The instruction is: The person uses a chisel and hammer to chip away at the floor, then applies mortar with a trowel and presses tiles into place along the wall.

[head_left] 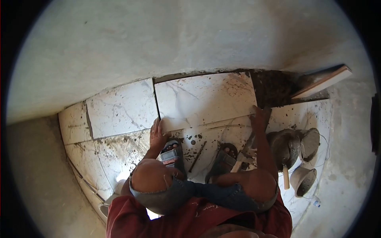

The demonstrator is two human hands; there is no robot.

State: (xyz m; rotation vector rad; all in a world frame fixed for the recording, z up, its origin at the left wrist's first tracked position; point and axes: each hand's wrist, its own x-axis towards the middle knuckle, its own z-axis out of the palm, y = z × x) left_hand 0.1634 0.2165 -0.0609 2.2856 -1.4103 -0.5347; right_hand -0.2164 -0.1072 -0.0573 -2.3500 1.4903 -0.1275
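Note:
A white marbled floor tile [202, 99], spattered with mortar, lies near the wall beside another tile [121, 107], with a dark gap between them. My left hand [158, 134] rests at its near left corner, fingers stretched out over the edge and the joint. At the near right corner, my right hand [258, 115] has its fingers bent around the tile's edge; some of them are hidden. Close by that hand, a mortar-covered trowel [249, 148] with a wooden handle lies on the floor, partly behind my forearm.
Dark mortar [274, 85] fills the bed right of the tile. A narrow tile strip [323, 82] leans there at an angle. Mortar-stained buckets [303, 182] stand at the right, near a bottle [316, 202]. A thin stick [197, 157] lies between my sandalled feet.

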